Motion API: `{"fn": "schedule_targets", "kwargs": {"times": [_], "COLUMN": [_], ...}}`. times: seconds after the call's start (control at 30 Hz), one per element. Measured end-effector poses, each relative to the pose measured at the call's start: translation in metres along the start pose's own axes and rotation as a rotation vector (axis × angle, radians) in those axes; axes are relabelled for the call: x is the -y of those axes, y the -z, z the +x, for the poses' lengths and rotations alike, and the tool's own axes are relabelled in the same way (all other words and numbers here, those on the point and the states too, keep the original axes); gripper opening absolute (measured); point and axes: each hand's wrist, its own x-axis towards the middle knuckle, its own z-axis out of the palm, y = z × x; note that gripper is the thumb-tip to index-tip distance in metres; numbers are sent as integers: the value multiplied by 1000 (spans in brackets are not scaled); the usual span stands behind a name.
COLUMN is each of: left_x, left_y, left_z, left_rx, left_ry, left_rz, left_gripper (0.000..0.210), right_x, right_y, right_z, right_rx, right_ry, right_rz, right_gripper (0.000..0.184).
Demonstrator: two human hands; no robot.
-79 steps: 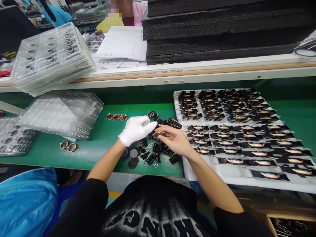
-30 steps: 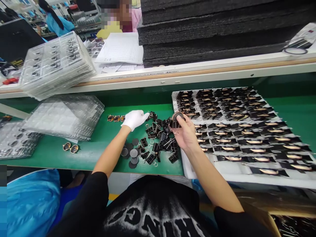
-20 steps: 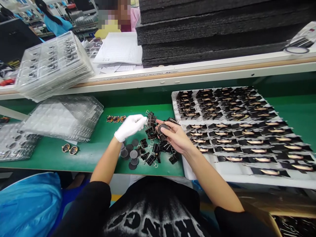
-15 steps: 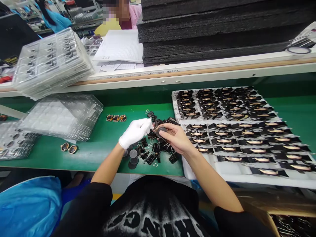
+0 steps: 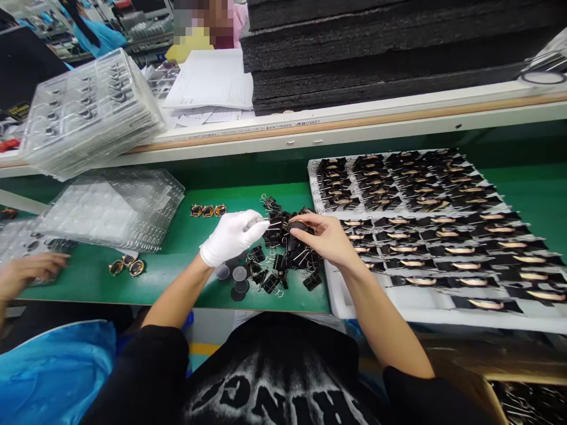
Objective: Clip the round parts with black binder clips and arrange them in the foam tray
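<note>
My left hand (image 5: 234, 235), in a white glove, is closed with thumb and fingers on the wire handles of a black binder clip (image 5: 275, 224). Bare, my right hand (image 5: 322, 237) pinches a dark round piece (image 5: 299, 226) just right of that clip. Whether the clip touches the round piece, I cannot tell. Below both hands lies a loose pile of black binder clips (image 5: 280, 262) with silver handles. Several dark round discs (image 5: 240, 274) rest on the green table (image 5: 177, 277) beneath my left wrist.
On the right, a white foam tray (image 5: 349, 295) bears rows of clipped round pieces. Brown-rimmed pieces (image 5: 208, 211) lie left of the pile. Clear plastic trays (image 5: 110, 206) are stacked at left, near a co-worker's hand (image 5: 33, 273). A white shelf edge (image 5: 212, 140) runs behind.
My left hand has shifted slightly left, and a binder clip now shows between my hands. The round piece has turned in my right hand. A co-worker's hand has appeared at far left.
</note>
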Motion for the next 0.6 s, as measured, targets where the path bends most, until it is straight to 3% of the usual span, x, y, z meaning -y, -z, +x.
{"fn": "schedule_targets", "kwargs": {"times": [0.13,0.33,0.5,0.6], "left_x": [-2,-4,-5,-10], "left_y": [12,11,11,14], "left_z": [-2,3,3,0], "left_rx": [124,162,171,236], "left_ry": [-148,-217,-190,-78], "left_rz": [22,25,4,-121], "left_gripper": [40,44,44,43], "right_x": [0,-4,-10,-7], "right_y": [3,-3,-2,-1], "right_z": [-1,-3,-4,-9], "right_rx": [49,22,20,4], "right_ry": [18,48,89,199], "right_rz": [-46,-109,-175,-294], "right_gripper": [23,29,30,40]}}
